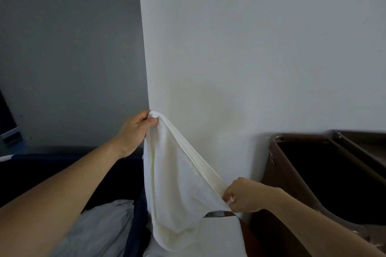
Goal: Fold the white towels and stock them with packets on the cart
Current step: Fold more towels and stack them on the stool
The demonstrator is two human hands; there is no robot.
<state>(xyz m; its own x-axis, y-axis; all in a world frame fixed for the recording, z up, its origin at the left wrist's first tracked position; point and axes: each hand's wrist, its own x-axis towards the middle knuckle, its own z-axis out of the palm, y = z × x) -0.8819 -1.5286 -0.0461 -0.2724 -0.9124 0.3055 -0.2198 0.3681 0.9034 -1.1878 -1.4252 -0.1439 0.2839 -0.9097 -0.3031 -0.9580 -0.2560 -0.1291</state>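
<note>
Left hand (133,129) raised, fingers curled tight round upper corner of white terry-cloth towel (177,183). Right hand (243,195) lower, thumb and fingers pinching towel's other corner. Towel stretched slantwise between hands, rest sagging in loose pouch below them. Crumpled white linen pile (100,227) beneath left forearm. Dark brown open-topped bin (313,173) just right of right hand. White wall (250,48) behind both hands.

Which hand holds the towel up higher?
The left hand. It grips the top corner of the towel, while the right hand pinches another corner much lower down.
</note>
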